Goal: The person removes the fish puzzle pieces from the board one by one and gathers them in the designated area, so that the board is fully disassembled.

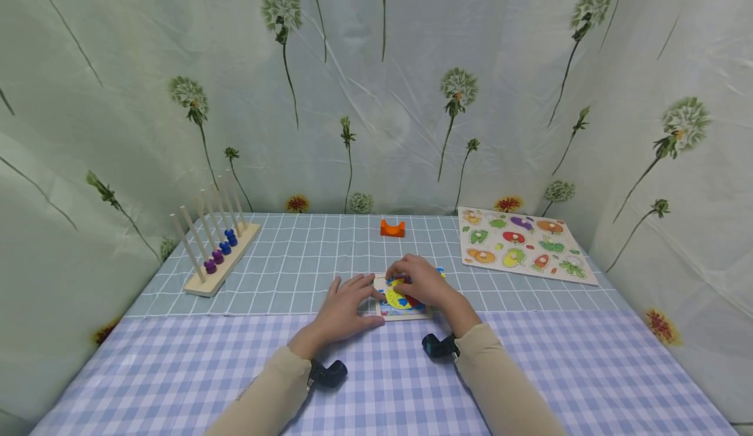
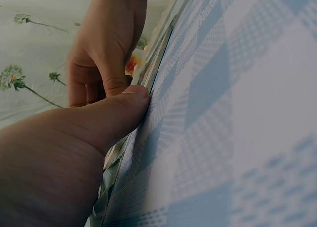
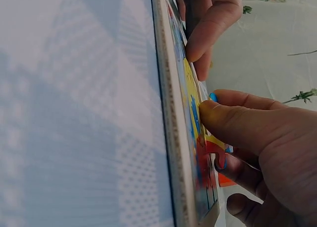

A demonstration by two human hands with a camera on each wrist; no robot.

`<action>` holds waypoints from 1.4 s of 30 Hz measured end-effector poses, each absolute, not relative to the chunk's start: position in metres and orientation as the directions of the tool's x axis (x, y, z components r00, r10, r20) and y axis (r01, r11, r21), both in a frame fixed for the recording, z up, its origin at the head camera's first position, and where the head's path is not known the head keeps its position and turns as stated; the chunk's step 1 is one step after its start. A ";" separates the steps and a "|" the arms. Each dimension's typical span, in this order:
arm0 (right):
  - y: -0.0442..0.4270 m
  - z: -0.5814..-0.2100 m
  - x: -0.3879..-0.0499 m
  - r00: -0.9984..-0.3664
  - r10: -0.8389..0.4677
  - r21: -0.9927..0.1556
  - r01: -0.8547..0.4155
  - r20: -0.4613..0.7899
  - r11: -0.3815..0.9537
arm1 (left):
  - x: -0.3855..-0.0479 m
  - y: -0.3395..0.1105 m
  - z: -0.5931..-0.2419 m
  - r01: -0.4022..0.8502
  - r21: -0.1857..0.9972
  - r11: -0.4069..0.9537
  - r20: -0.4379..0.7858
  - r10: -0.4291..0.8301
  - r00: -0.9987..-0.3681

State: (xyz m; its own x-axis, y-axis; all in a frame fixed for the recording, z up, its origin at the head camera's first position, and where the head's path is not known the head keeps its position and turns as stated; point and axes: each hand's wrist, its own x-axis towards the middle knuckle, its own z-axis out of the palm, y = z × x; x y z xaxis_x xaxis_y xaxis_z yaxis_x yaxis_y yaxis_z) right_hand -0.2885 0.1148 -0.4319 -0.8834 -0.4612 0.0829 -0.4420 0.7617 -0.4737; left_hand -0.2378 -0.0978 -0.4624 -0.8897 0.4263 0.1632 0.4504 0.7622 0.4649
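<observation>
A small wooden puzzle board (image 1: 406, 316) with a yellow, red and blue picture lies flat on the table between both hands. My left hand (image 1: 348, 308) rests at its left side, fingers spread and fairly straight; the thumb touches the near left corner. Over the board my right hand (image 1: 420, 280) pinches a red and yellow puzzle piece (image 3: 216, 146) between thumb and fingers, tilted up against the picture. Part of the piece is hidden by the fingers. The left wrist view shows the left thumb (image 2: 124, 100) at the board's edge.
A wooden peg stand (image 1: 206, 285) with purple and blue beads stands at the left. An orange block (image 1: 392, 229) with a curved notch sits at the back. A vegetable puzzle board (image 1: 518, 243) lies at the back right. A blue and yellow piece (image 1: 440, 271) is beyond the right hand.
</observation>
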 end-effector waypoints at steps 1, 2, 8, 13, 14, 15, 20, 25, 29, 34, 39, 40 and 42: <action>0.115 -0.432 -0.288 -0.883 -0.463 -0.471 -0.444 0.084 0.762 | -0.238 -0.098 -0.462 0.453 0.465 0.761 0.165 0.428 -0.889; 0.115 -0.432 -0.288 -0.881 -0.464 -0.473 -0.447 0.087 0.760 | -0.237 -0.098 -0.462 0.454 0.466 0.759 0.166 0.429 -0.888; 0.114 -0.430 -0.289 -0.887 -0.454 -0.493 -0.433 0.085 0.755 | -0.237 -0.097 -0.461 0.453 0.468 0.759 0.164 0.429 -0.888; 0.114 -0.430 -0.290 -0.894 -0.439 -0.515 -0.420 0.093 0.747 | -0.237 -0.097 -0.461 0.450 0.465 0.762 0.160 0.428 -0.890; 0.114 -0.430 -0.290 -0.893 -0.440 -0.519 -0.422 0.097 0.743 | -0.237 -0.097 -0.461 0.449 0.466 0.762 0.159 0.427 -0.890; 0.114 -0.430 -0.290 -0.892 -0.440 -0.520 -0.424 0.101 0.741 | -0.237 -0.097 -0.461 0.450 0.466 0.762 0.160 0.427 -0.890; 0.114 -0.429 -0.291 -0.895 -0.432 -0.547 -0.417 0.109 0.726 | -0.237 -0.097 -0.461 0.449 0.469 0.761 0.157 0.428 -0.890; 0.116 -0.424 -0.291 -0.905 -0.409 -0.593 -0.396 0.119 0.702 | -0.237 -0.098 -0.461 0.449 0.466 0.762 0.158 0.428 -0.890; 0.121 -0.420 -0.292 -0.913 -0.391 -0.623 -0.375 0.119 0.687 | -0.237 -0.098 -0.462 0.453 0.464 0.761 0.164 0.430 -0.888; 0.130 -0.415 -0.295 -0.929 -0.355 -0.651 -0.331 0.101 0.682 | -0.238 -0.098 -0.462 0.453 0.466 0.760 0.162 0.430 -0.888; 0.141 -0.409 -0.296 -0.944 -0.316 -0.662 -0.299 0.098 0.687 | -0.237 -0.098 -0.461 0.451 0.466 0.761 0.161 0.429 -0.889; 0.143 -0.408 -0.297 -0.945 -0.311 -0.663 -0.298 0.102 0.687 | -0.237 -0.098 -0.461 0.450 0.467 0.762 0.159 0.428 -0.890; 0.148 -0.406 -0.297 -0.948 -0.297 -0.665 -0.294 0.113 0.686 | -0.236 -0.098 -0.461 0.446 0.469 0.762 0.157 0.426 -0.891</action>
